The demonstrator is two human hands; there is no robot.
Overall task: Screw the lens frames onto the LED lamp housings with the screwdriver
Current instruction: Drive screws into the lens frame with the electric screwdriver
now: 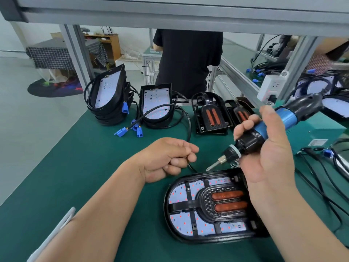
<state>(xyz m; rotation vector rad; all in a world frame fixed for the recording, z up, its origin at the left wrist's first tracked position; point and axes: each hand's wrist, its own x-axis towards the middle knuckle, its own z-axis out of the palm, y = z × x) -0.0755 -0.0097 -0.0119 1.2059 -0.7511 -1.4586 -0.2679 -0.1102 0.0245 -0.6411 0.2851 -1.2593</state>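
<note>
Counter [85, 167] in green carries a black lamp housing [171, 207] lying flat near the front, with a lens frame [204, 197] seated on its white board. Spare housings [109, 99] stand stacked at the far edge. Right grip [272, 159] wraps a blue-and-black screwdriver [287, 118], tip tilted down just above the housing's far rim. Left grip [166, 159], fingers curled, pinches a small metal piece [186, 157] beside a black cable [188, 118]

Left hand [166, 159] curled; right hand [264, 148] raised, gripping.
</note>
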